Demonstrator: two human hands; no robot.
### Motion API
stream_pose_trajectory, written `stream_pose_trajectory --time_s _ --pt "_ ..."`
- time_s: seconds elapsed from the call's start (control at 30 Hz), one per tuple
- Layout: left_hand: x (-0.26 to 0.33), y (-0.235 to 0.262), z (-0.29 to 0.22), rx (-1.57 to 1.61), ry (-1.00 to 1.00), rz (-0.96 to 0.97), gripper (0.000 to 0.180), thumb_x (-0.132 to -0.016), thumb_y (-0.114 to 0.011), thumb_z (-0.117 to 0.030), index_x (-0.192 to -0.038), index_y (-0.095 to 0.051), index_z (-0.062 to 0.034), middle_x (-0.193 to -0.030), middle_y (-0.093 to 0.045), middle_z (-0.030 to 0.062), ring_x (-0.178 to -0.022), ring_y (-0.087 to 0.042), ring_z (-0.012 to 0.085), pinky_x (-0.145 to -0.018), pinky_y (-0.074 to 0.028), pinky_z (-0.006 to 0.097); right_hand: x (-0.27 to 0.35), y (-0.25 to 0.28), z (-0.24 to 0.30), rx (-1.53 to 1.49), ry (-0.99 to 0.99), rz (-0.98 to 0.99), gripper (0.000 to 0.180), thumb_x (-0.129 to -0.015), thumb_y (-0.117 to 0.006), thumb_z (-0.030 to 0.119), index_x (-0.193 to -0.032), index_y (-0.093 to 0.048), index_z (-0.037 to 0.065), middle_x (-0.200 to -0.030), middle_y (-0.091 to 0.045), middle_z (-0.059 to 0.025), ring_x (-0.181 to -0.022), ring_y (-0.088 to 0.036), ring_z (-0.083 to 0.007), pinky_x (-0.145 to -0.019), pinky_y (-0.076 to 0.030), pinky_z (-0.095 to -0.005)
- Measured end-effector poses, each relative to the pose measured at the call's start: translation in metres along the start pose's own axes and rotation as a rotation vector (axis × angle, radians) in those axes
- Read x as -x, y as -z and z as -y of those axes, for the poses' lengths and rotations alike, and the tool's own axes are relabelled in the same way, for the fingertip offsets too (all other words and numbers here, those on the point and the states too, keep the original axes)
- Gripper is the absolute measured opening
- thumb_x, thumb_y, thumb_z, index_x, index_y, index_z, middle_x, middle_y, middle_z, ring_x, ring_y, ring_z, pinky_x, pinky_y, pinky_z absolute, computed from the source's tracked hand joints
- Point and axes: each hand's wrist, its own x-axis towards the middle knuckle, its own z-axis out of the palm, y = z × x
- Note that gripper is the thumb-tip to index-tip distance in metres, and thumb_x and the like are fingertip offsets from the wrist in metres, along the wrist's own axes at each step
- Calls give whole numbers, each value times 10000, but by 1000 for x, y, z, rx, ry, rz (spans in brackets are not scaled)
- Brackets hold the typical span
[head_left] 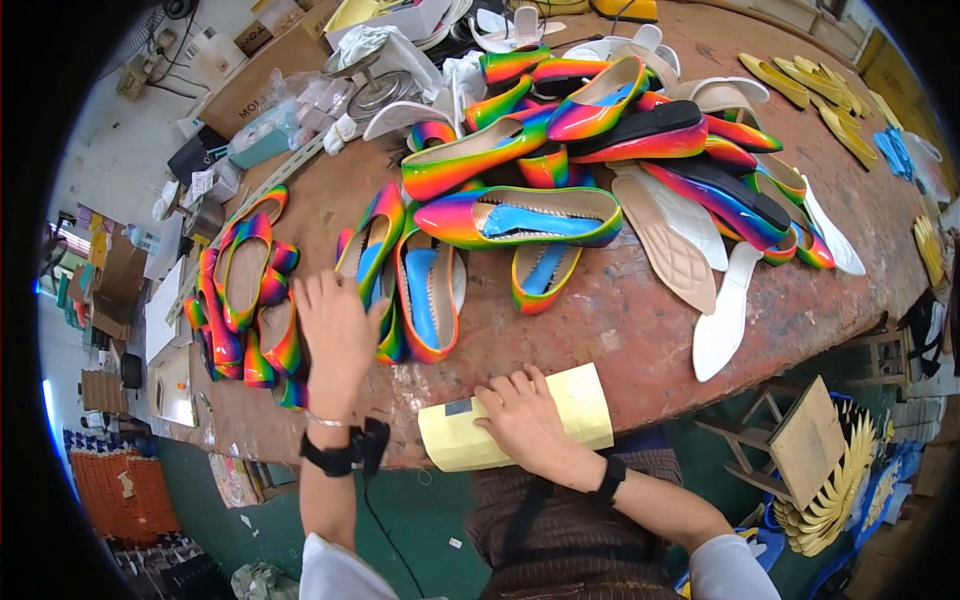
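Observation:
My left hand has its fingers stretched out and the thumb apart, over the gap between two groups of rainbow-coloured flat shoes. On its left is a pile of these shoes; on its right stand a rainbow shoe and another with a blue insole lining. Its fingertips are very near the shoes, and I cannot tell if they touch. My right hand is curled over a curved pale yellow sheet at the table's front edge. A small dark patch shows on the sheet beside the thumb.
A large heap of rainbow flats covers the middle back of the worn red-brown table. White and beige insoles lie to the right, yellow shoe pieces at far right. A wooden stool stands beyond the front edge.

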Motion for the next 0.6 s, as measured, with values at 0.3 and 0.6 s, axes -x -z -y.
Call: stream_pose_trajectory --time_s 0.3,0.6 --pt "106 8 -68 954 -325 418 344 -829 -754 -187 -1134 -685 -43 -1102 -691 126 -1033 -650 294 -910 -511 391 17 56 -26 -567 -406 301 94 -783 -687 97 -871 -658 79 -978 -653 -66 -1008 -600 -252 -920 -436 -380" --pt "104 -2 -97 1526 181 638 179 -901 -728 -130 -980 -747 29 -888 -747 55 -829 -638 75 -756 -514 248 23 87 -18 164 33 -139 357 -746 -671 116 -1099 -725 133 -1004 -646 -9 -1022 -603 -190 -1061 -383 -500"
